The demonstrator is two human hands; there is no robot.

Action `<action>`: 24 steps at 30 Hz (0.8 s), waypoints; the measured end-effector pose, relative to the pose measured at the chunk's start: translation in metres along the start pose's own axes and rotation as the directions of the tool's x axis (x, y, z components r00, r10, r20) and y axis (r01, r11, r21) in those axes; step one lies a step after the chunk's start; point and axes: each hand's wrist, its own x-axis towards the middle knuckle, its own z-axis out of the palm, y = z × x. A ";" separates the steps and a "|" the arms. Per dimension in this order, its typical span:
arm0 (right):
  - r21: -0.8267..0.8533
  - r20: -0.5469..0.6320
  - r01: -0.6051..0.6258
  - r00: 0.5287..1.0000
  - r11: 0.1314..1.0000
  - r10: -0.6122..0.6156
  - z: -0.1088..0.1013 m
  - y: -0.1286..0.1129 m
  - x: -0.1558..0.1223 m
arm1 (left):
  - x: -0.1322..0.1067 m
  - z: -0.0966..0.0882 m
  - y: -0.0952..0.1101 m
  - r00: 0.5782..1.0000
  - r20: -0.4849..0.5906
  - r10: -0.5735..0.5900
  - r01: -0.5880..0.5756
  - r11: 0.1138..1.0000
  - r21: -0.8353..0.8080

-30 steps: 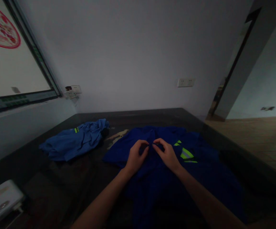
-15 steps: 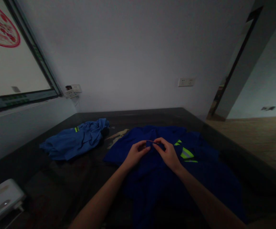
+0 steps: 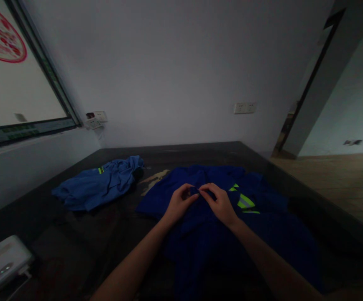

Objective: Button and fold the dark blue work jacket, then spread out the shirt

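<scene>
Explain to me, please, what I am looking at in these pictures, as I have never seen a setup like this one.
There is no robot here: a person is working with two bare hands. The view comes from a single camera worn on the person's head, looking forward and down, so the forearms reach in from the bottom.

On the dark table a deep-blue garment with yellow-green and grey strips lies spread out. The left hand and right hand meet over it, fingertips pinching a small bit of its cloth; what exactly is too dark to tell.

To the left lie a crumpled lighter-blue garment, a piece of camouflage-patterned cloth and, nearer the camera, a white device with a cable.
</scene>
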 end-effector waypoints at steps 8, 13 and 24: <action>0.046 0.029 0.026 0.999 0.999 -0.027 0.000 -0.006 -0.001 | 0.000 -0.001 0.000 0.993 -0.079 0.083 -0.075 0.992 0.100; 0.048 0.027 0.020 0.999 0.999 -0.021 0.000 -0.007 -0.001 | -0.001 0.000 0.003 0.997 -0.051 0.062 -0.056 0.992 0.113; 0.030 -0.057 0.055 0.997 0.998 -0.054 -0.002 -0.008 -0.002 | -0.002 0.002 -0.006 0.998 -0.042 0.041 -0.032 0.982 0.188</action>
